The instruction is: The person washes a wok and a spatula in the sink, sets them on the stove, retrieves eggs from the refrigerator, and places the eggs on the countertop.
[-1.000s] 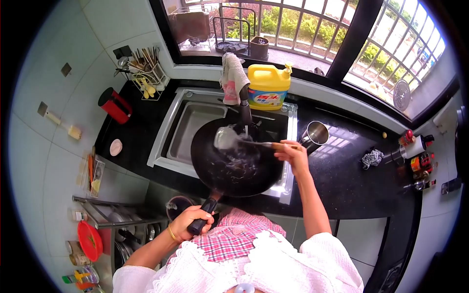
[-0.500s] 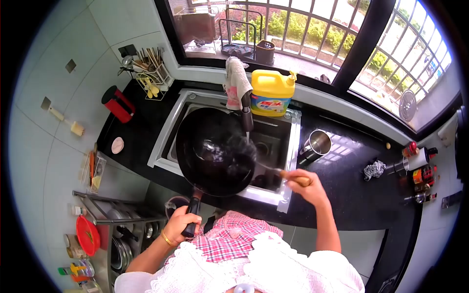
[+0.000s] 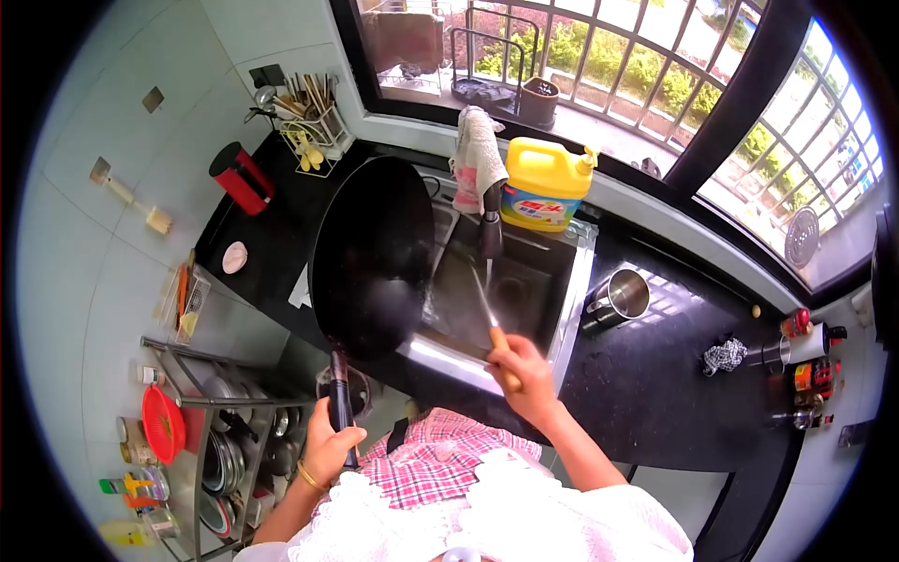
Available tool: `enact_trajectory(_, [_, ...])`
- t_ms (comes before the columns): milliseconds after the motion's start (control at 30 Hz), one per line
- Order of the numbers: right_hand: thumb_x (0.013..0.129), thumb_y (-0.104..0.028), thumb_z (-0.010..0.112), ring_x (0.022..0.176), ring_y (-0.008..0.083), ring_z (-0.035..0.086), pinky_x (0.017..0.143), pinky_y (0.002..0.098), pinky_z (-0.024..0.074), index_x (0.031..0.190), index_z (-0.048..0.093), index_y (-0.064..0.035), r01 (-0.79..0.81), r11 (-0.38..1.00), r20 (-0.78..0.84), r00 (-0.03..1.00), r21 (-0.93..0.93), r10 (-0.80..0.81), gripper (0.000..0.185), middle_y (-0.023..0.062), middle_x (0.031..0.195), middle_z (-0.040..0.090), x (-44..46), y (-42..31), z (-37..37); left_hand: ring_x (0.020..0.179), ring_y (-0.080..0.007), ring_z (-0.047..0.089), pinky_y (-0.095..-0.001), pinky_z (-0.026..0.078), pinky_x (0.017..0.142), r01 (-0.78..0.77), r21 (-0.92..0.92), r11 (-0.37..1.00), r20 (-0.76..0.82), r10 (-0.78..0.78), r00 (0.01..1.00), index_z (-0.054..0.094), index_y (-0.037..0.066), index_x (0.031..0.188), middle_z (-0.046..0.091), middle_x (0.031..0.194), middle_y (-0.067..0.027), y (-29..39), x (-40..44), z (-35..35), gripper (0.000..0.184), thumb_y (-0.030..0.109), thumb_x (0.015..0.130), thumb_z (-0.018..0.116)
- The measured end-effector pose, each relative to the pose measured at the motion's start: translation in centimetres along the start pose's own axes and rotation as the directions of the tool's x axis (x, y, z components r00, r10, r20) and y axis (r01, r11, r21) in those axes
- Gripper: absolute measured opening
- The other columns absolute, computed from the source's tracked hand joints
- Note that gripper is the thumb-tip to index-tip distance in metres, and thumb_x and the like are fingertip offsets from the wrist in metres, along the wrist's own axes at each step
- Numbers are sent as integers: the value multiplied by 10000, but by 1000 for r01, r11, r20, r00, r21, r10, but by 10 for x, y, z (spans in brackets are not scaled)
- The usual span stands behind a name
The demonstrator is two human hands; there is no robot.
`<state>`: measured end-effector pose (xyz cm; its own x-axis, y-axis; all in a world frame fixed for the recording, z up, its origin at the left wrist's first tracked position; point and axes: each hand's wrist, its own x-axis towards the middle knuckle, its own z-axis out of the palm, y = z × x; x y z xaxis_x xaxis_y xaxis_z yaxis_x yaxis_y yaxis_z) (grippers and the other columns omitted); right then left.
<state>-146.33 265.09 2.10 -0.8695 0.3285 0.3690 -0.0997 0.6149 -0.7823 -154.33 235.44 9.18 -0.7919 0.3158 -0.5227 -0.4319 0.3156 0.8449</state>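
My left hand [image 3: 328, 444] is closed around the black handle of a large wok [image 3: 370, 253]. The wok is steeply tilted above the left part of the sink [image 3: 573, 309], and pale steam or water shows by its right edge. In my right hand [image 3: 527, 377] is a utensil [image 3: 499, 345] with a wooden handle and a thin metal shaft; its head is too blurred to identify. The shaft points toward the tap [image 3: 491, 239], from which a thin stream of water falls. A cloth [image 3: 479, 161] hangs over the tap.
Behind the sink stands a yellow jug [image 3: 546, 187]. A metal cup [image 3: 626, 295] is on the right counter, with a crumpled cloth [image 3: 725, 356] and seasoning bottles [image 3: 813, 377] farther right. Left are a red container [image 3: 242, 178], a utensil rack [image 3: 314, 131] and a pot shelf [image 3: 225, 401].
The wok has swung left and tipped more steeply, away from under the tap. My right hand has moved left with the utensil. The whole view has shifted slightly.
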Motion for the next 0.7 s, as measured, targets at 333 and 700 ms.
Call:
enact_trajectory(333, [704, -10, 684, 777, 290, 597, 691, 343, 489, 873, 596, -77, 88, 994, -267, 961, 69, -67, 202, 121, 870, 581, 120, 38, 47, 456, -128, 507, -256, 432, 421, -163, -1, 987, -82, 163, 983, 389, -34, 1125, 524, 685, -60, -6, -2, -28, 503, -8, 672, 606])
enact_trajectory(700, [680, 53, 633, 807, 280, 620, 687, 338, 509, 896, 619, -61, 130, 988, -215, 966, -87, -146, 243, 153, 954, 594, 24, -51, 60, 457, -148, 527, -274, 439, 407, 20, -216, 976, 149, 13, 989, 444, -15, 952, 543, 680, -79, -11, 7, -92, 284, -12, 708, 588])
